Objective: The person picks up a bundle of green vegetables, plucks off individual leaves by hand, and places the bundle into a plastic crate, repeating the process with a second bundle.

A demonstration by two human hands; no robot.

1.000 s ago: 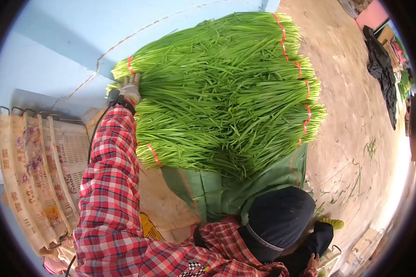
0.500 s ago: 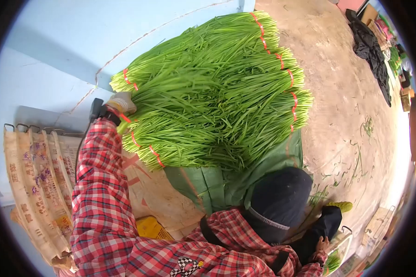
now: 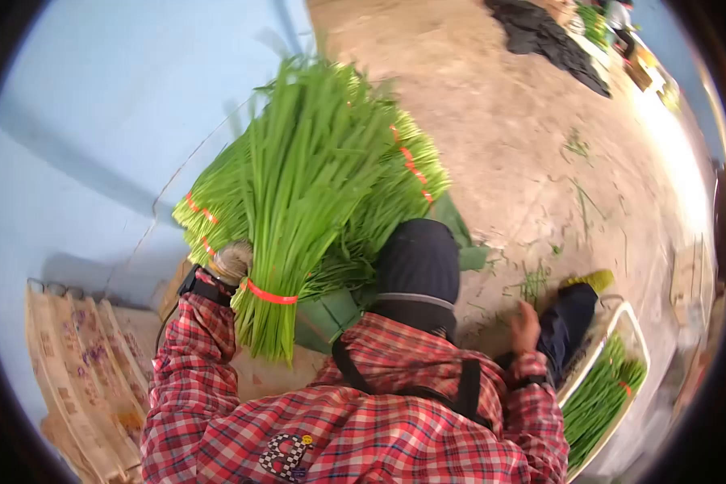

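Observation:
My left hand [image 3: 232, 260], in a pale glove, grips a bunch of garlic chives [image 3: 298, 202] near its lower end. A red tie [image 3: 271, 294] goes round that bunch just beside the hand. Its leaves stand up and fan out, blurred at the tips, in front of the pile. More tied bunches of chives [image 3: 415, 149] lie stacked behind it, partly hidden. My right hand [image 3: 526, 327], bare and holding nothing I can see, is by my right leg with its fingers stretched out.
At the right stands a pale crate [image 3: 639, 335] with tied chives [image 3: 605, 399] in it. Folded cardboard-like sheets [image 3: 85, 355] lean at the left by the blue wall [image 3: 97, 105]. Loose leaves lie on the floor [image 3: 492, 137]. Black sheeting [image 3: 544, 44] and a person [image 3: 621, 20] are far off.
My left hand has lifted a bunch of chives off the pile and drawn it towards my body, upright. My right hand has moved up beside my leg. The view has turned right.

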